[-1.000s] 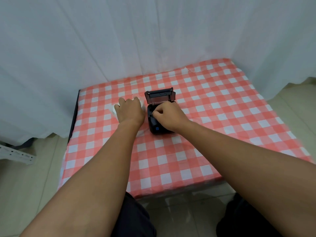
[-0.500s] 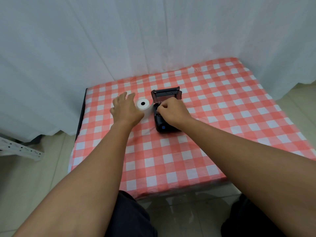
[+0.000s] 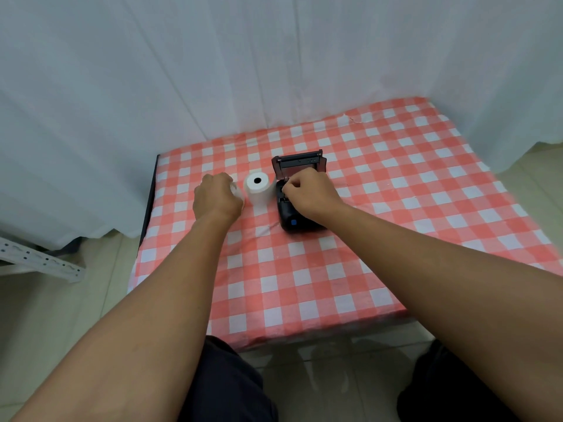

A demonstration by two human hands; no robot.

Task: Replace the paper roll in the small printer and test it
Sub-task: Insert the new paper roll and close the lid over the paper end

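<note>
A small black printer (image 3: pixel 291 219) with a blue button lies on the checked tablecloth, its lid (image 3: pixel 300 162) tipped open toward the curtain. My right hand (image 3: pixel 310 193) rests on the printer with fingers curled into the open paper bay; whatever they pinch is hidden. A white paper roll (image 3: pixel 257 190) stands on end just left of the printer, untouched. Left of that roll, my left hand (image 3: pixel 214 199) is curled around a second white roll (image 3: pixel 237 191), of which only an edge shows.
The table (image 3: pixel 304 284) wears a red-and-white checked cloth; its left edge is close to my left hand. A white curtain (image 3: pixel 274 71) hangs directly behind the table. A white perforated metal bar (image 3: pixel 39 260) lies on the tiled floor at left.
My left hand has shifted left off the standing roll and closed from spread fingers onto a white roll. My right hand stays at the printer's open bay. The camera view has shifted.
</note>
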